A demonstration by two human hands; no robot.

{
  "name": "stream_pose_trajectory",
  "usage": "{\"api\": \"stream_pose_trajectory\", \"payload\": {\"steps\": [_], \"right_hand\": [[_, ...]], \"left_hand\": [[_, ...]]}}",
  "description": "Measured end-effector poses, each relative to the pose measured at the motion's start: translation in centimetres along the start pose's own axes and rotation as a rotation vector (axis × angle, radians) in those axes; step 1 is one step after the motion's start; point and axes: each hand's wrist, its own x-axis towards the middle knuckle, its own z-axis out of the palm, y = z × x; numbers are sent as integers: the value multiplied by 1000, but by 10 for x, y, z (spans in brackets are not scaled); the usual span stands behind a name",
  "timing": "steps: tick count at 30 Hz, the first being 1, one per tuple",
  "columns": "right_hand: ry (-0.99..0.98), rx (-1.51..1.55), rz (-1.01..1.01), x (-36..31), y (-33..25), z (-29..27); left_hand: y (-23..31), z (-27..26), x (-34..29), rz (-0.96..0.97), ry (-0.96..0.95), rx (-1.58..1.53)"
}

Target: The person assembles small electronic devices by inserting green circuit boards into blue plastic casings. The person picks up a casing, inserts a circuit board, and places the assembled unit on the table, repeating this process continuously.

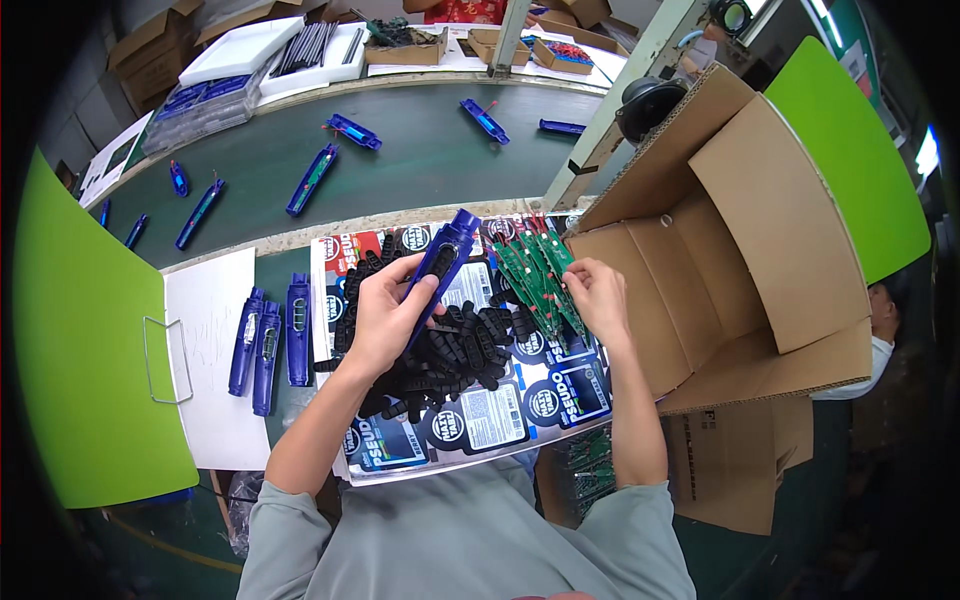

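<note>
My left hand (388, 308) is closed around a long blue plastic housing (458, 232), which tilts up to the right. A black insert sits in the housing's slot, beside my thumb. At the right edge of a pile of slim green circuit boards (532, 270), my right hand (598, 300) pinches one board. Red wires stick out at the pile's far end. Below my left hand lies a heap of black ribbed plastic pieces (465, 348). Three more blue housings (298, 330) lie to the left of the printed sheet (485, 415) under the heap.
A green conveyor belt (400, 180) beyond carries several blue housings. An open cardboard box (690, 290) stands close on the right. Green panels (95, 350) flank the bench, and a metal post (625, 100) rises behind. Trays and boxes of parts line the far side.
</note>
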Motion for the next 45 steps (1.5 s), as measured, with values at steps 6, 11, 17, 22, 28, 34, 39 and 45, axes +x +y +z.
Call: {"api": "stream_pose_trajectory", "payload": {"steps": [6, 11, 17, 22, 28, 34, 39, 45], "right_hand": [[13, -10, -52, 22, 2, 22], [-3, -108, -52, 39, 8, 37], [-20, -126, -4, 38, -8, 33], [137, -49, -144, 29, -36, -2], [111, 589, -146, -6, -104, -37], [21, 858, -178, -43, -153, -13], [7, 855, -267, -45, -158, 10], [-23, 862, -242, -47, -158, 19]], "left_hand": [[0, 5, 1, -8, -24, 25], [-2, 4, 0, 0, -39, 20], [-6, 3, 1, -2, -45, 28], [-5, 4, 0, -34, -44, -44], [-6, 15, 0, -73, -92, -200], [0, 20, -5, -42, -73, -360], [0, 18, -9, 24, -59, -294], [-1, 17, -9, 26, -59, -319]]}}
